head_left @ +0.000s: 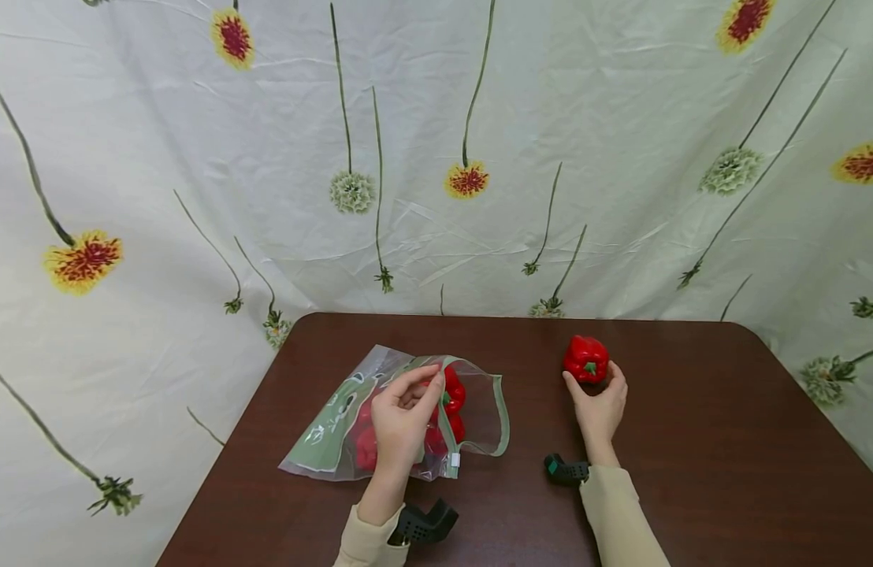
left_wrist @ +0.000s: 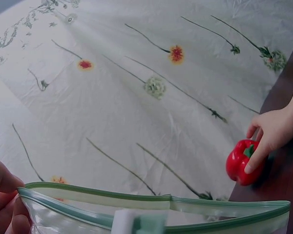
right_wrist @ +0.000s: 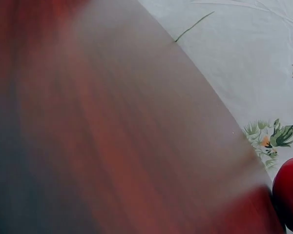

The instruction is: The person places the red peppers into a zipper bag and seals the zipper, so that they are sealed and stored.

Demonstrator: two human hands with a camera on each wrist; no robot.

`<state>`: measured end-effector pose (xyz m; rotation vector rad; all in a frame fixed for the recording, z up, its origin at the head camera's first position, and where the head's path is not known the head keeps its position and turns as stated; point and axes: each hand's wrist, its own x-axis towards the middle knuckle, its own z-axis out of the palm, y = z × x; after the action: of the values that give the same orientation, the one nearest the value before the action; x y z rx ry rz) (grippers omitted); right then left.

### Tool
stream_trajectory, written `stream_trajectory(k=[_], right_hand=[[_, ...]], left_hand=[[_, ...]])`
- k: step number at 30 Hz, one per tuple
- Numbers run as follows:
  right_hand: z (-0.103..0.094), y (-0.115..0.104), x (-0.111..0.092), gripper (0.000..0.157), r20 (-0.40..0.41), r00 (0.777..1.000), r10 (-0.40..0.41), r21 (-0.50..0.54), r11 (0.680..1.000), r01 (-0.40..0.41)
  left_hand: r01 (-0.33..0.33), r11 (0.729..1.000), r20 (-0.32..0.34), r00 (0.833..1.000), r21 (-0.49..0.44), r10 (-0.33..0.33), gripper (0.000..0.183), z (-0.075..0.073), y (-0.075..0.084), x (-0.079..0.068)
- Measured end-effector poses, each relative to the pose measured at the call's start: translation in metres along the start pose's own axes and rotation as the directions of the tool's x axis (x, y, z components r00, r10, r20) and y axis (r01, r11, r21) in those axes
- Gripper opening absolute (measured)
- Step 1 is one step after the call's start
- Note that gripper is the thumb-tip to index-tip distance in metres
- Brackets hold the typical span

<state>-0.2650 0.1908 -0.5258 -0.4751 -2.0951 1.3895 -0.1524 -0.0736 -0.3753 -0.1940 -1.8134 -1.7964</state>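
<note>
My left hand (head_left: pixel 401 417) pinches the rim of a clear zip bag (head_left: pixel 323 441) with green print between thumb and fingertips. The bag lies on its side, its mouth spread open toward the right, and red bell peppers (head_left: pixel 452 394) show inside it. In the left wrist view the green zip strip (left_wrist: pixel 102 192) runs from my fingers across the bottom, with a pale slider on it. Farther right, my right hand (head_left: pixel 598 405) grips another red bell pepper (head_left: pixel 585 358), thumb on one side and fingers on the other, its green stem facing me. Only part of this pepper (right_wrist: pixel 290 192) enters the right wrist view.
All this is on a dark brown table (head_left: pixel 706 441) with rounded far corners. Behind its far edge hangs a pale cloth (head_left: pixel 422 236) printed with flowers. A black wrist device (head_left: pixel 425 521) sits on the left wrist, and another black device (head_left: pixel 567 470) on the right.
</note>
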Motion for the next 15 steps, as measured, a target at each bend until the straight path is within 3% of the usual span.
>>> stream_trajectory(k=[15], right_hand=[[0.0068,0.0016,0.0090,0.080,-0.034,0.999,0.020,-0.011,1.000,-0.021]], left_hand=[[0.000,1.000,-0.003,1.000,-0.008,0.000,0.014,-0.0009,0.0002,0.0000]])
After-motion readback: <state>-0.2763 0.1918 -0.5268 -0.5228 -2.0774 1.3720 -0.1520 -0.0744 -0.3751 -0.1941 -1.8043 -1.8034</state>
